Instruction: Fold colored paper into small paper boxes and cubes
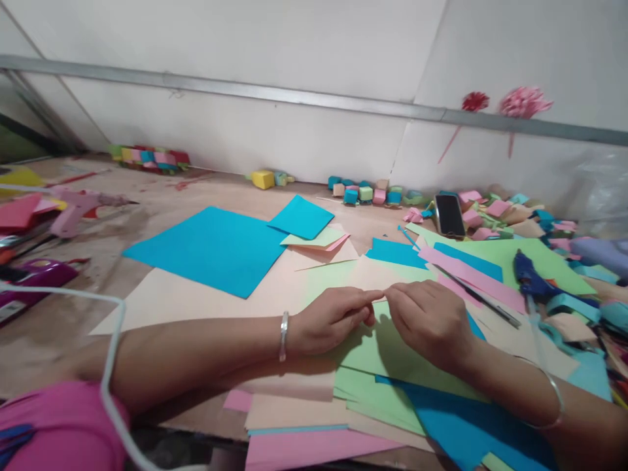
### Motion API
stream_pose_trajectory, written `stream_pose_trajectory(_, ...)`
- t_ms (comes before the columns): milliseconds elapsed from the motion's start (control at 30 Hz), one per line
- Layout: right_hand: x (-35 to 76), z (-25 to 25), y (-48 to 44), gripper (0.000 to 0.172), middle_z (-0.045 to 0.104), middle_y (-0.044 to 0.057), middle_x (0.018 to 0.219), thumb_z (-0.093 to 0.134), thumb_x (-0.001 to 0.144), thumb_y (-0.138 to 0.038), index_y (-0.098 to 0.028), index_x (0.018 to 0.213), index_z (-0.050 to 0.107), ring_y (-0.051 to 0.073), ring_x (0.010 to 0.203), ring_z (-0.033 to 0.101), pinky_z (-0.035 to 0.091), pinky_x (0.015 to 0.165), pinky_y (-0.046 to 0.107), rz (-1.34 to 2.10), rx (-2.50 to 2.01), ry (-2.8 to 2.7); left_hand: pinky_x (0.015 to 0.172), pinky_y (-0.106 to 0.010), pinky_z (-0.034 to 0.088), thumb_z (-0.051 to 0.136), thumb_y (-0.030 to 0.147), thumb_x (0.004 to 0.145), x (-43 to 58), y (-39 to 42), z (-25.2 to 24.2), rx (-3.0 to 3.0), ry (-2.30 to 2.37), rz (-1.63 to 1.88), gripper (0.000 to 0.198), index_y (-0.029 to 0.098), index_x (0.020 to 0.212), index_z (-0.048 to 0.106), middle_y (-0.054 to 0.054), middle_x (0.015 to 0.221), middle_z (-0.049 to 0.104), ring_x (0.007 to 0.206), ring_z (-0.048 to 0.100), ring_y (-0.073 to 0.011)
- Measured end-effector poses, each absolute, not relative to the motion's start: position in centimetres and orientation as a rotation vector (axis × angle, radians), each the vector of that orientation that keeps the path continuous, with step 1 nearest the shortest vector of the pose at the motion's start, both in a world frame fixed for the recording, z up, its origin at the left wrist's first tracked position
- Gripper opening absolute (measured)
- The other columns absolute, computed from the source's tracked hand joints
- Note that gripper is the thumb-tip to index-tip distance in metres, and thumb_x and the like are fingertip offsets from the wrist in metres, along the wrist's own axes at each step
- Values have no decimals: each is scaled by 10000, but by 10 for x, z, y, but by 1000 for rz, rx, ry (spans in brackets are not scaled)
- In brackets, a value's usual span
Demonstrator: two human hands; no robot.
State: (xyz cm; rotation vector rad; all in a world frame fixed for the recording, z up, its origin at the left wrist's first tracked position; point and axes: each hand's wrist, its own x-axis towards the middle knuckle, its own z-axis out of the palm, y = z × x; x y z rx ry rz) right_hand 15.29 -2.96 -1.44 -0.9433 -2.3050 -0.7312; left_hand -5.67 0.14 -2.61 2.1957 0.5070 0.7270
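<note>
Covering green paper point(363, 353) partly, hands point(331, 320) point(432, 320) meet; right fingertips hidden.

Counting two flowers point(524, 103) high beyond the fingers point(367, 298)! Spotting one phone point(449, 217), beyond the fingers and right; one pink glue gun point(71, 212) left of them, one blue glue gun point(526, 271) right; two bracelets point(283, 337) behind the fingers!

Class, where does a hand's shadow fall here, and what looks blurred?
Head view: a soft shadow lies below the right hand, on light green paper; head view: the lilac shape at the right edge looks smeared.
</note>
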Motion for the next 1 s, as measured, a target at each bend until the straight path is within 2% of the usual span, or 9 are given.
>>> stream_pose_trajectory(233, 154, -13, -35, 217, 475, -1, 540, 561, 832, -136, -206, 630, 523, 160, 554, 394, 259, 554, 349, -938, -944, -2364, 811, -291, 472, 361, 151, 936, -54, 0, -26, 2251, 453, 667, 492, 205, 1424, 384, -54, 909, 689, 830, 600, -153)
stream_pose_trajectory(400, 160, -14, -20, 229, 524, 10, 566, 543, 820, -130, -210, 609, 506, 160, 562, 429, 295, 560, 335, -898, -1038, -2238, 795, -293, 491, 367, 172, 942, -55, -1, -25, 2147, 474, 720, 455, 205, 1390, 441, -56, 878, 685, 788, 611, -147)
stream_pose_trajectory(600, 163, -13, -9, 112, 645, 14, 683, 516, 848, -131, -192, 789, 590, 146, 648, 576, 407, 622, 275, -510, -1097, -2143, 736, -267, 493, 386, 203, 945, -57, 0, -26, 2074, 576, 773, 420, 207, 1350, 495, -45, 859, 680, 704, 592, -126)
stream_pose_trajectory(733, 157, -16, -17, 92, 700, 33, 788, 543, 851, -146, -185, 894, 615, 163, 727, 633, 435, 665, 281, -428, -984, -2201, 763, -277, 489, 375, 195, 942, -57, 2, -27, 2109, 557, 755, 447, 212, 1381, 456, -39, 857, 677, 746, 596, -136)
stream_pose_trajectory(833, 154, -18, -21, 100, 691, 32, 743, 537, 856, -139, -183, 850, 627, 158, 678, 617, 417, 645, 284, -470, -999, -2232, 767, -270, 483, 359, 191, 946, -57, 2, -26, 2128, 543, 721, 457, 211, 1395, 435, -34, 848, 672, 761, 595, -138)
stream_pose_trajectory(1000, 150, -19, -23, 209, 604, 6, 591, 509, 836, -105, -199, 667, 588, 137, 568, 523, 351, 581, 287, -633, -1037, -2226, 748, -262, 477, 365, 210, 953, -55, -1, -26, 2137, 535, 671, 431, 225, 1372, 461, -30, 847, 682, 724, 593, -131)
